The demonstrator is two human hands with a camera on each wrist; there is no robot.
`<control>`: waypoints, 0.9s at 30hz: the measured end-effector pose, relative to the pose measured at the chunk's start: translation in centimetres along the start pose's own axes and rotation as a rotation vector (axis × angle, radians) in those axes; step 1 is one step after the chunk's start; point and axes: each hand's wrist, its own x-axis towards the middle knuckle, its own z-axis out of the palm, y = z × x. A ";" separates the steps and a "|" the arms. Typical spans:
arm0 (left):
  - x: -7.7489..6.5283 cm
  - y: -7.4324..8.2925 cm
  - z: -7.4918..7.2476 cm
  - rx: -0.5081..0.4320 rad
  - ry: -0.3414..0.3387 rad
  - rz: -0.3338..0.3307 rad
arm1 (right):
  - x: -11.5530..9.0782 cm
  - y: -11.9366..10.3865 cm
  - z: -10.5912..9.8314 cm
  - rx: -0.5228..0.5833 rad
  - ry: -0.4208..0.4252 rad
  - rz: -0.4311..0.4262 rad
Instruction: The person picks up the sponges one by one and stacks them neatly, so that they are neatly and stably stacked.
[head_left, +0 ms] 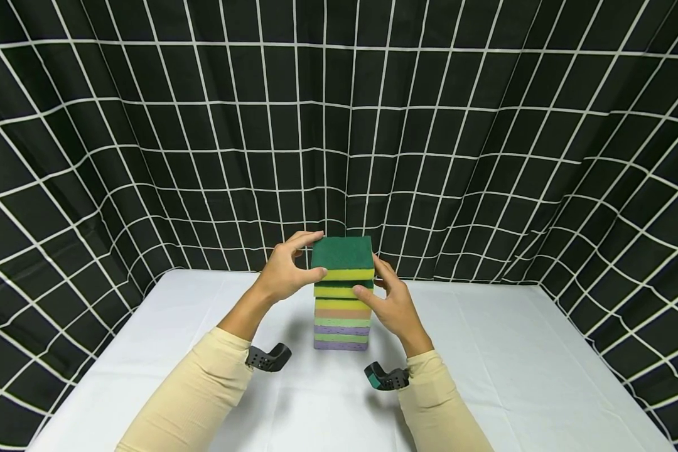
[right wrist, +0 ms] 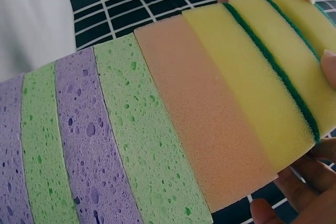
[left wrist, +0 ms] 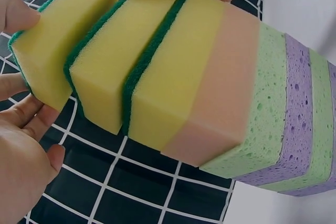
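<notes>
A stack of sponges stands upright in front of me. My left hand [head_left: 282,269] grips the top sponge [head_left: 343,253], yellow with a dark green scouring face upward, its thumb on the near left corner and fingers toward the back. In the left wrist view that sponge tilts slightly off the one below. My right hand [head_left: 397,306] holds the second green-and-yellow sponge [head_left: 334,292], thumb on its front and fingers along the right side. Beneath lie another green-topped yellow sponge [right wrist: 247,77], a peach sponge [right wrist: 194,114], then pale green [right wrist: 152,135] and purple [right wrist: 92,135] porous sponges, alternating.
The stack rests on a white-covered table [head_left: 463,351]. A black curtain with a white grid [head_left: 344,125] hangs behind the table and along both sides. Dark bands [head_left: 268,358] sit at both wrists, over cream sleeves [head_left: 203,389].
</notes>
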 end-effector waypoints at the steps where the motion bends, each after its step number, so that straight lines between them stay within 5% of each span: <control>1: 0.0 0.0 0.0 -0.001 -0.003 0.000 | 0.0 0.0 0.0 0.000 0.000 -0.001; 27: 0.2 -0.6 0.5 -0.004 -0.048 -0.047 | 0.1 0.1 0.0 -0.008 0.007 0.009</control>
